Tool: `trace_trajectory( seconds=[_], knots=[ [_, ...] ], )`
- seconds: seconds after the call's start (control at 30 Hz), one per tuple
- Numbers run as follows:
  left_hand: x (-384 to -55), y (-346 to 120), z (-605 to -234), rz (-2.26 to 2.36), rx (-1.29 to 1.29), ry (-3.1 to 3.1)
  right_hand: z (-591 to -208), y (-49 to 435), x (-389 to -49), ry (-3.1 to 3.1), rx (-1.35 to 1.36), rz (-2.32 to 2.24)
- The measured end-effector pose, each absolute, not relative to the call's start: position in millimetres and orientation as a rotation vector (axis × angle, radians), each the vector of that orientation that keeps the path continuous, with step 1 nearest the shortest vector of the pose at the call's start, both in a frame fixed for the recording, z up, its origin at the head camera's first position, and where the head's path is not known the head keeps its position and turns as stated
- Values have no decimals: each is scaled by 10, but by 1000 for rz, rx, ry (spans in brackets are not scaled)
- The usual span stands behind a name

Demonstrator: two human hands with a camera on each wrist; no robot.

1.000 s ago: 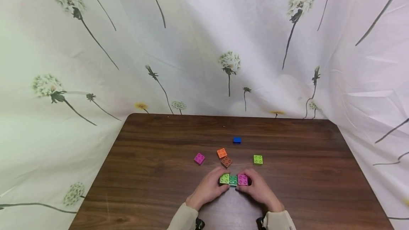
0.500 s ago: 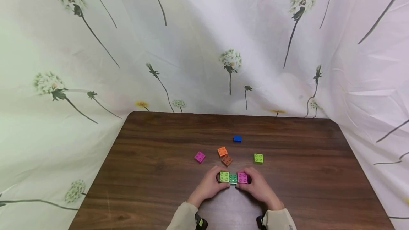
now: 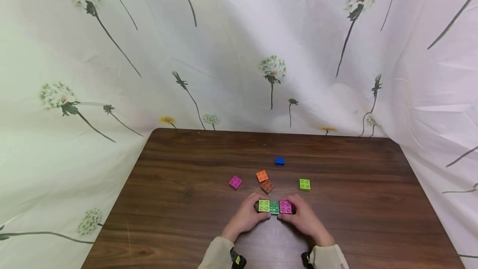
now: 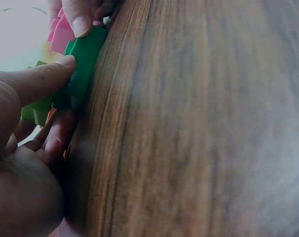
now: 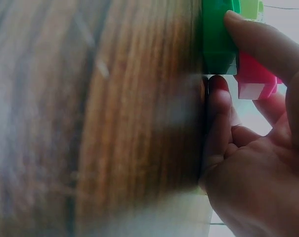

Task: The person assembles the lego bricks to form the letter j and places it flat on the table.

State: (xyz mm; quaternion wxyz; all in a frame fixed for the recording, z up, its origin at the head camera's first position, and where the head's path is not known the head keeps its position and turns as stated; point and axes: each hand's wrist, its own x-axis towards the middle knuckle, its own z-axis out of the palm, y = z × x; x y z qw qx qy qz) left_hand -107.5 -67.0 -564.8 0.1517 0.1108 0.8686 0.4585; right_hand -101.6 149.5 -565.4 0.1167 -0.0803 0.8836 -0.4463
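Green brick (image 3: 274,207) low over the wood-grain table (image 3: 179,215), lime block (image 3: 264,205) at nine o'clock, pink block (image 3: 285,207) at three.
From overhead I get just its studded middle; the wrist views add a long, smooth plastic side, lime and pink raised on its ends. My left hand (image 3: 246,216) pinches the nine o'clock end, thumb on green; my right hand (image 3: 303,219) pinches the three o'clock end likewise, both closed to brick width. Beyond, square studded bricks: brown (image 3: 267,186) and orange (image 3: 262,175) at eleven, magenta (image 3: 235,182) at ten, yellow-green (image 3: 304,184) at two; blue (image 3: 279,161) at twelve.
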Motion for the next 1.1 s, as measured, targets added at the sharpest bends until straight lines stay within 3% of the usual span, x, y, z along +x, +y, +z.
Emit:
trace_trajectory(
  seconds=[0.37,0.73,1.1],
  knots=[
    [-1084,-681,-5635,1316,316,2499,-5622,1637,-1053,2398,-258,-1478],
    [-1061,-700,-5634,1355,313,2458,-5554,1989,-1100,2370,108,-1732],
    [-1069,-710,-5639,1346,293,2439,-5588,2140,-1437,2642,86,-1471]
  ],
)
